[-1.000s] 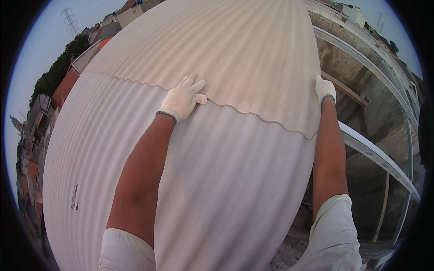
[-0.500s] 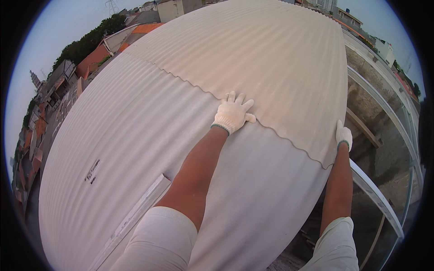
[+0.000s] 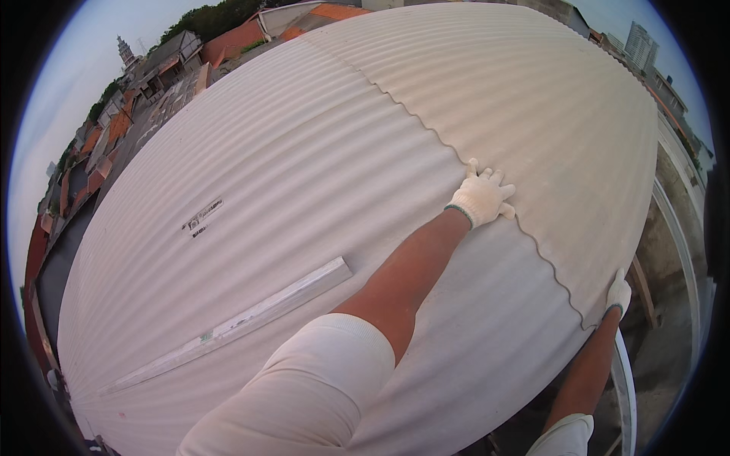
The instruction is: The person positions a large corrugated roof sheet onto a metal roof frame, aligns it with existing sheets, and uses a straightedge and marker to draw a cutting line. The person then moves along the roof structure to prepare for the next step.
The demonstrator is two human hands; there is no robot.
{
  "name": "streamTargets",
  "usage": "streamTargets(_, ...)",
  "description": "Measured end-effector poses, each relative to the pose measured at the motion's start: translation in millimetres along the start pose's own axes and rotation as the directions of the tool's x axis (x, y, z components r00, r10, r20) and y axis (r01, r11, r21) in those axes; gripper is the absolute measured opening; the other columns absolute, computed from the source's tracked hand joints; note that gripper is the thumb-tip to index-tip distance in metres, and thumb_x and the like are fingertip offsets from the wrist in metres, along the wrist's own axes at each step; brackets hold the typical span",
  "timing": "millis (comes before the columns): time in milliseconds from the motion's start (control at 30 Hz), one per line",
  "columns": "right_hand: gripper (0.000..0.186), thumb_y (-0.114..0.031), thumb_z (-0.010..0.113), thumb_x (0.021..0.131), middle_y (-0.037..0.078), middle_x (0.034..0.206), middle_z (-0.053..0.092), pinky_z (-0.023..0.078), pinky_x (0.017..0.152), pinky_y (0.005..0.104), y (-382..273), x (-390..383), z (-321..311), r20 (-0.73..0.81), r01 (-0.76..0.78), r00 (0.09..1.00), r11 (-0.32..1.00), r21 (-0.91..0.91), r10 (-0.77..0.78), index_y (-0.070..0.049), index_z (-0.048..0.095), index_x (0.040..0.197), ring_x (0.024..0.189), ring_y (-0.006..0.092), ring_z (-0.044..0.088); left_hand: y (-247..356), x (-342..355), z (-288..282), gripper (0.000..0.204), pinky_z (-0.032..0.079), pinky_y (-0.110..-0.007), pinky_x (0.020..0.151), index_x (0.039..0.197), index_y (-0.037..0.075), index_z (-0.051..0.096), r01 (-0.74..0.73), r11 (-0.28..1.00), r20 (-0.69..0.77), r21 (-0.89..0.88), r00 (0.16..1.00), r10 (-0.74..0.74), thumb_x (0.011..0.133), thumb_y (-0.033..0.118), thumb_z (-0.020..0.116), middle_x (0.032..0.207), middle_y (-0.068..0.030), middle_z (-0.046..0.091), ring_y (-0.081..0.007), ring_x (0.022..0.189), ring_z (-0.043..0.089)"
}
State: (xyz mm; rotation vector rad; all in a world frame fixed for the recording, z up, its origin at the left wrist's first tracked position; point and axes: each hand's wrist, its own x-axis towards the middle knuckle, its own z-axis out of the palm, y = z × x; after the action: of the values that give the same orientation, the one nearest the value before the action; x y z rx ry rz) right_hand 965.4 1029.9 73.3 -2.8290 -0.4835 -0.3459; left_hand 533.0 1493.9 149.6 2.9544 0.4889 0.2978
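Note:
My left hand (image 3: 480, 196), in a white knit glove, lies flat with spread fingers across the wavy overlap seam. Under its fingers is the edge of a beige corrugated roofing sheet (image 3: 563, 129), which laps over a whiter corrugated sheet (image 3: 304, 167). My right hand (image 3: 620, 294), gloved too, is at the beige sheet's right-hand edge, close to its lower corner. It seems to grip that edge, with some of its fingers hidden.
A long whitish metal bar (image 3: 243, 319) lies on the white sheet, left of my left arm. Past the right edge, the roof drops to a lower space with curved metal framing (image 3: 625, 387) and a wooden beam (image 3: 643, 291). Neighbouring rooftops (image 3: 114, 129) spread out at left.
The view has turned left, so the sheets and both hands appear farther right and more of the metal bar shows. Both hands keep their places on the beige sheet.

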Motion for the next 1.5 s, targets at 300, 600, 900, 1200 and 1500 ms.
streamTargets(300,0.097,-0.070,0.036,0.127,0.041,0.130,0.083,0.053,0.114,0.0645,28,18,8,-0.015,-0.076,0.997,0.989,0.126,0.078,0.014,0.085,0.124,0.131,0.0595,0.076,-1,2,-1,0.045,0.023,-0.075,0.139,0.148,0.025,0.074,-0.012,1.000,-0.013,0.014,1.000,0.013,0.118,0.057,0.070,0.162,-0.0173,0.066,-0.0371,0.163,0.057)
streamTargets(600,0.096,-0.070,0.043,0.126,0.043,0.128,0.082,0.053,0.109,0.0633,71,65,38,-0.013,-0.028,1.000,0.999,0.030,0.029,0.017,0.083,0.123,0.126,0.0603,0.076,7,-2,-12,0.055,0.025,-0.081,0.141,0.165,0.027,0.067,0.041,0.996,-0.009,0.079,0.999,-0.041,0.118,0.055,0.070,0.170,-0.0174,0.064,-0.0402,0.171,0.047)
streamTargets(900,0.089,-0.065,0.039,0.129,0.043,0.130,0.081,0.055,0.109,0.0642,87,83,54,-0.017,0.042,0.999,0.999,-0.025,-0.042,0.013,0.082,0.131,0.128,0.0598,0.076,7,1,-15,0.060,0.029,-0.081,0.139,0.175,0.033,0.062,0.061,0.996,0.068,0.066,0.996,-0.065,0.120,0.057,0.068,0.172,-0.0169,0.064,-0.0418,0.174,0.045)
streamTargets(1200,0.091,-0.069,0.044,0.127,0.042,0.137,0.081,0.055,0.112,0.0623,84,88,50,0.001,-0.049,0.999,0.992,0.115,0.049,0.014,0.081,0.134,0.134,0.0582,0.076,10,3,-19,0.058,0.032,-0.081,0.135,0.173,0.041,0.063,0.087,0.992,0.087,0.091,0.992,-0.094,0.118,0.057,0.070,0.173,-0.0128,0.065,-0.0374,0.176,0.043)
streamTargets(1500,0.089,-0.068,0.045,0.126,0.042,0.137,0.081,0.056,0.113,0.0608,100,109,51,-0.034,-0.079,0.996,0.975,0.207,0.088,0.013,0.080,0.139,0.135,0.0576,0.076,10,1,-17,0.060,0.035,-0.086,0.131,0.173,0.042,0.063,0.113,0.993,0.022,0.040,0.993,-0.114,0.117,0.063,0.069,0.169,-0.0097,0.069,-0.0341,0.176,0.046)
